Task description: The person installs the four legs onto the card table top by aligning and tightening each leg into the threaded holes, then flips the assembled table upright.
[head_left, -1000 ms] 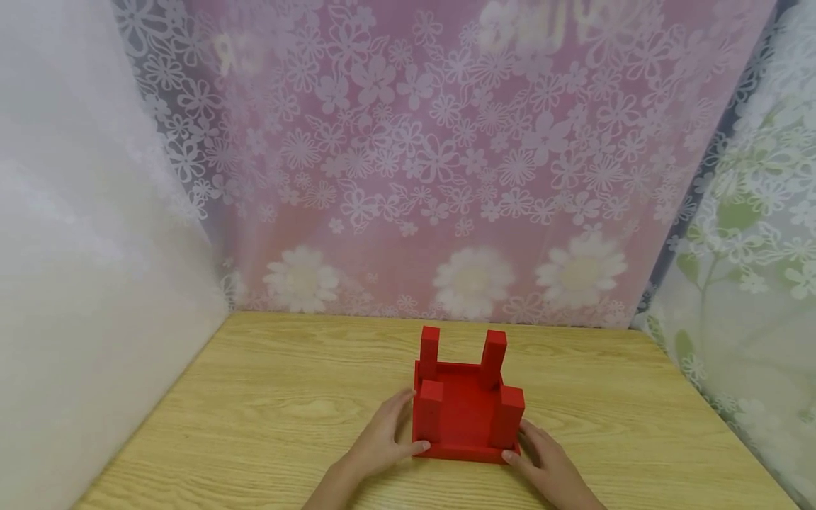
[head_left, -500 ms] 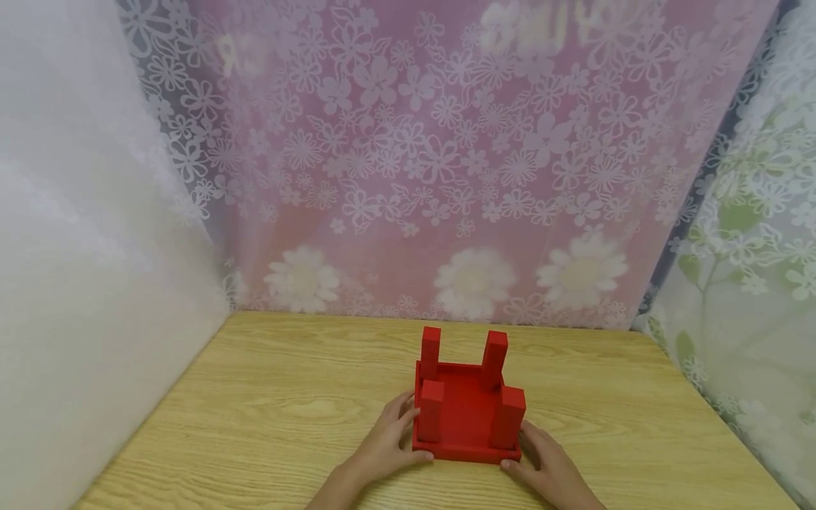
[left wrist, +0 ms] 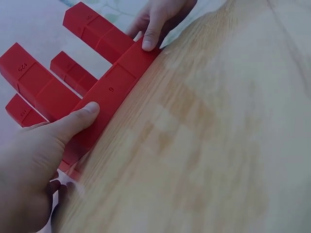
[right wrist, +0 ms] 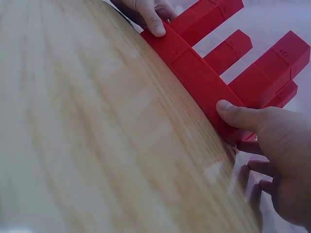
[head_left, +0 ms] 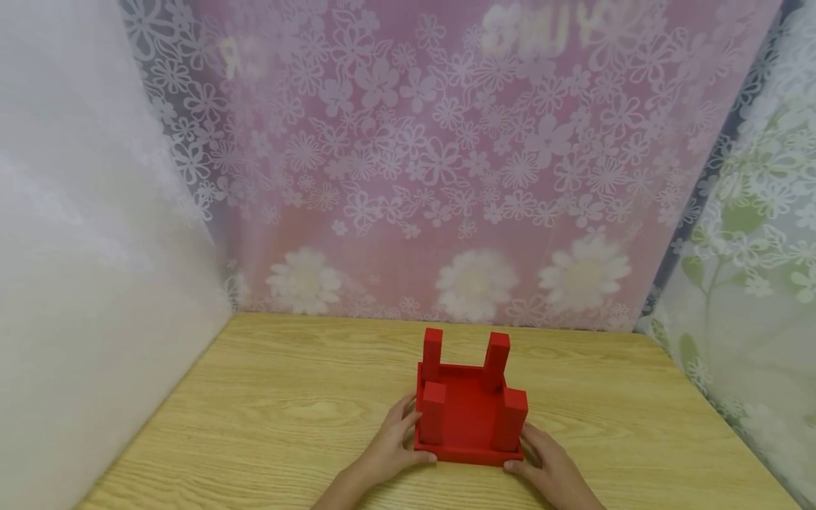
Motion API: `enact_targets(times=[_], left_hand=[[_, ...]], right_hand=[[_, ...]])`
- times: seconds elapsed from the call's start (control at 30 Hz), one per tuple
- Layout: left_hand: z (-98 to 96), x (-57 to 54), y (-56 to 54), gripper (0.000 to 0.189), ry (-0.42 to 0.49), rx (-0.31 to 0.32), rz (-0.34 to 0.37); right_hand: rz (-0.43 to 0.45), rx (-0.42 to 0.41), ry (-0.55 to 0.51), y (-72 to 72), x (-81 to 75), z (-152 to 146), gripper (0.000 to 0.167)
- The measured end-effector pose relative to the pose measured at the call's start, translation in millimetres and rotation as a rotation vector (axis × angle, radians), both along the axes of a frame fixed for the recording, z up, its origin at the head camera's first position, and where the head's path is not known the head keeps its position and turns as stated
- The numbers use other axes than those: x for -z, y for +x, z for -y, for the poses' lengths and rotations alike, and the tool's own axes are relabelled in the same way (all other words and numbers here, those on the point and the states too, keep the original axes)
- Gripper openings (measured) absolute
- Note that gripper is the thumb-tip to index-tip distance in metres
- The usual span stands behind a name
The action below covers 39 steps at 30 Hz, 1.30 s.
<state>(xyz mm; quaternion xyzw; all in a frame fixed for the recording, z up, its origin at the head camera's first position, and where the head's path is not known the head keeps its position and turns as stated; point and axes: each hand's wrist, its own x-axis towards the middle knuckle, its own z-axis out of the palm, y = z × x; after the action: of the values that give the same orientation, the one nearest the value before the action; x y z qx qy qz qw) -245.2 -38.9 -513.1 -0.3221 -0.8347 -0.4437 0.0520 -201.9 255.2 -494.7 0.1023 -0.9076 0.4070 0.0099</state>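
Note:
A red square base (head_left: 468,455) with a low rim lies on the wood-grain table, its several blocky legs (head_left: 434,414) standing upright at the corners like an upturned small table. My left hand (head_left: 385,445) holds its near left corner, thumb on the front face and fingers along the left side. At the near right corner my right hand (head_left: 550,464) holds it the same way, some fingers hidden behind the side. The left wrist view shows the left thumb (left wrist: 80,121) flat against the front face, which bears a small number. Numbers also mark the legs (right wrist: 284,53) in the right wrist view.
The wood-grain table (head_left: 306,397) extends around the red piece. A pink flowered sheet (head_left: 408,177) hangs behind it. A white sheet (head_left: 95,248) stands along the left, and a leaf-patterned one (head_left: 752,304) along the right.
My left thumb has slid slightly right and lower on the front face, and the left fingers have shifted along the side. The red piece stays nearly in place, as does my right hand.

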Motion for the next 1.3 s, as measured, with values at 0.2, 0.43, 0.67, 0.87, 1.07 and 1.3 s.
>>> enact_targets(times=[0.2,0.43,0.67,0.87,1.07,1.3], left_hand=[[0.0,-2.8,0.0,0.069,0.001,0.002,0.055],[-0.9,-16.3,-0.1,0.071,-0.042,-0.025,0.137],[-0.1,-34.9,-3.2,0.057,0.016,0.027,0.167],[-0.4,-55.6,-7.6,0.049,0.067,0.041,0.281],[-0.1,-76.0,-11.1,0.051,0.082,0.012,0.404],[-0.1,-88.1,-16.7,0.045,0.117,0.019,0.494]], right_hand=[[0.069,0.021,-0.078,1.3,-5.3,3,0.075],[0.165,0.086,-0.130,4.3,-15.9,4,0.077],[0.214,-0.051,-0.187,-0.2,-24.0,-8,0.081],[-0.039,-0.115,-0.146,-10.5,-22.0,-8,0.074],[-0.368,-0.048,-0.064,-25.8,-16.0,-4,0.060],[-0.560,-0.140,-0.140,-41.8,-10.2,-9,0.056]])
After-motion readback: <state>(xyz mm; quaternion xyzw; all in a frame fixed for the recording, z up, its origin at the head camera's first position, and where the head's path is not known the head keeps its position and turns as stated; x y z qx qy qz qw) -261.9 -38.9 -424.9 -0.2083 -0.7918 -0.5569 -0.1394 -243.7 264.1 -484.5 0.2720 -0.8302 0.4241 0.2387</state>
